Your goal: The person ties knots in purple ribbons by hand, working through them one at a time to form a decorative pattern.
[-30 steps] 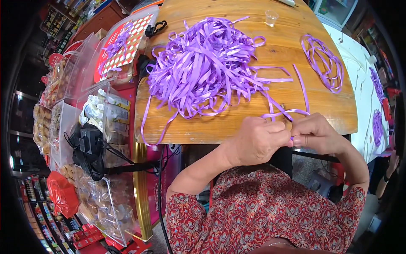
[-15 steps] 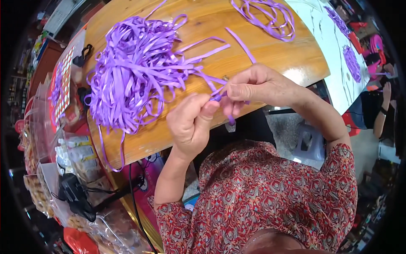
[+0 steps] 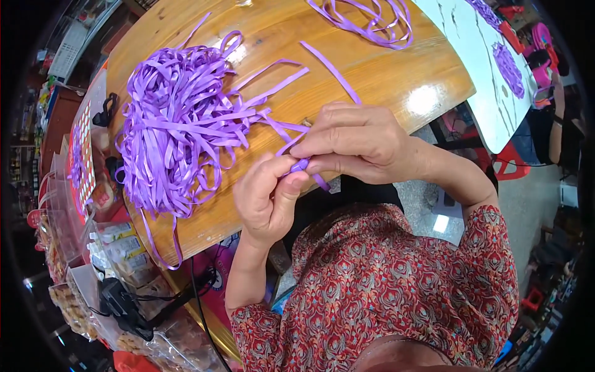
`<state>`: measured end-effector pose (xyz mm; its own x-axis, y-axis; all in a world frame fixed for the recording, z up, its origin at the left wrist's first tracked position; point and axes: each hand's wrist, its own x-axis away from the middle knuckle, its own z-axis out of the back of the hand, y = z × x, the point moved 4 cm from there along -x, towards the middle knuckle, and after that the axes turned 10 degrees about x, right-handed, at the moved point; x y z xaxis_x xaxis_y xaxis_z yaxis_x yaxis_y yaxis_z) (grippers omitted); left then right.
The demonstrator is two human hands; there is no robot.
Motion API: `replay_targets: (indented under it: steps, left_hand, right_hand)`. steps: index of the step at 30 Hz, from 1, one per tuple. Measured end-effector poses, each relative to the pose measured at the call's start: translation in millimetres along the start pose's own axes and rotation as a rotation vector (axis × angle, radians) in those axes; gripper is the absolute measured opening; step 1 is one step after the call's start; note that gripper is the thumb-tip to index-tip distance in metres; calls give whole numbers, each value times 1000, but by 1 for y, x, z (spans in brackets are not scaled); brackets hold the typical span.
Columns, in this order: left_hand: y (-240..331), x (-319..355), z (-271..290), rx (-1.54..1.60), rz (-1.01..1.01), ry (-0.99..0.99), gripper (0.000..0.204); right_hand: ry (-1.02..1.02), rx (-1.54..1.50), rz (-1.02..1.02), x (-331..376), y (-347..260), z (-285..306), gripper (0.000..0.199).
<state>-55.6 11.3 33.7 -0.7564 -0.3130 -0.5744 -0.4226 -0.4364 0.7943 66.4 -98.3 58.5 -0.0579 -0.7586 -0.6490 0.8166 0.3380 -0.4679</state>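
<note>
Between the hands (image 3: 263, 198) (image 3: 365, 142), the pinched purple ribbon (image 3: 300, 165) is partly hidden.

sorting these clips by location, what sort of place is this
Probably a shop with a work spot in it: packaged goods and white-capped packs crowd the left side, beside a wooden table bearing a heap of purple ribbon.

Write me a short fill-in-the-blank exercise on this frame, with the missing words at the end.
1. The left hand and right hand pinch a ribbon coloured ____.
2. The big ribbon pile lies on a table whose surface looks like ____.
3. Of left and right, the ribbon coil lies to the pile's ____.
4. The patterned shirt is mainly ____.

Missing words: purple; wood; right; red.
</note>
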Motion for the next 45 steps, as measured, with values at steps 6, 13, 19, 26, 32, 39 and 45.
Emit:
replay_targets:
  steps: [6, 13, 19, 26, 32, 39, 45]
  left_hand:
    - [1, 2, -1, -19, -52, -3, 16]
    - [-4, 7, -3, -18, -46, 91, 17]
    - [6, 8, -10, -30, -61, 80, 15]
    - [15, 9, -15, -146, -125, -7, 13]
    - [18, 14, -25, -70, -122, 7, 12]
    - [16, 22, -37, -50, -117, 70, 17]
    - [-22, 36, -40, 306, 302, 208, 24]
  right_hand:
    - [45, 38, 19, 6, 3, -1, 28]
    - [74, 145, 124, 8, -1, 5, 32]
    - [72, 248, 250, 10, -8, 6, 29]
    - [44, 269, 311, 12, -21, 13, 27]
    - [78, 331, 440, 21, -27, 14, 29]
    - [43, 256, 358, 23, -28, 17, 25]
    - [27, 120, 117, 19, -3, 8, 22]
